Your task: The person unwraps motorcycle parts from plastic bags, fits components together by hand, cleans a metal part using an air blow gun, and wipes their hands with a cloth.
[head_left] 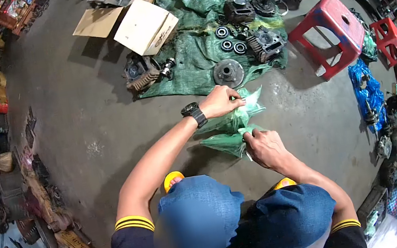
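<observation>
Fingers of left hand (217,102) and right hand (268,148) were pinched on green plastic film (234,119), between and beside them; step seemed spreading or gathering; next move probably called for light grip.

Fingers (238,102) pinching green plastic (236,117), bearings (230,45) beyond

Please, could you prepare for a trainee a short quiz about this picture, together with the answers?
1. True or false: the black watch is on the same arm as the left hand.
2. What does the right hand grip? A) a bearing; B) a green plastic bag; C) a cardboard box.
3. Fill the gap: in the picture, the nearest red plastic stool stands to the ____ of the green woven sheet.

Key: 1. True; 2. B; 3. right.
</observation>
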Available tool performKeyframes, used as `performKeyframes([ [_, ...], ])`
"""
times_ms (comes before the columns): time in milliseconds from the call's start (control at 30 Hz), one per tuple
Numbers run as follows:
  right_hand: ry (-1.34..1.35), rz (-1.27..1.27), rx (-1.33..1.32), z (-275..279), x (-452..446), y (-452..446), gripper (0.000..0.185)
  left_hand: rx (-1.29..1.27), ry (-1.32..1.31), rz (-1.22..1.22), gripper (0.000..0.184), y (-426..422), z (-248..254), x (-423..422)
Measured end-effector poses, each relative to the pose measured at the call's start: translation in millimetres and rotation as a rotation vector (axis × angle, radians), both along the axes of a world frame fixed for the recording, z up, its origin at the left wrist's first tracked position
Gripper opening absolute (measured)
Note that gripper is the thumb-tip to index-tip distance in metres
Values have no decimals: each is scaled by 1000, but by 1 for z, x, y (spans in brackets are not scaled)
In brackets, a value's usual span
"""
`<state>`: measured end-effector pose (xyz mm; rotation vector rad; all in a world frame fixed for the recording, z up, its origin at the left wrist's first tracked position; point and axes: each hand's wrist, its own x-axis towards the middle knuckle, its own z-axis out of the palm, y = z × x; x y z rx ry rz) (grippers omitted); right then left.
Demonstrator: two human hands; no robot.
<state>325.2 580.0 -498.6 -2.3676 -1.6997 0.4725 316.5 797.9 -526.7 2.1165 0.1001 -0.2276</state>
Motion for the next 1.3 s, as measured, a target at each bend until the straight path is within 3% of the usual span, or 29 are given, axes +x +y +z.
performKeyframes([
  [67,8,-10,-5,5,-3,2,17,19,-138,82,31,3,-11,-1],
  [300,-26,-113,-15,6,-19,7,23,16,-138,156,31,14,-22,9],
  [500,110,-129,87,7,-16,-9,17,-7,11,207,27,21,-21,13],
  [1067,284,-89,213,-19,-15,-34,23,-44,276,259,32,7,5,19],
  [1167,284,-90,241,-19,-15,-34,23,215,-14,96,32,2,3,16],
  [1300,278,-93,233,-20,-15,-35,24,271,-7,-17,22,-31,23,9],
])
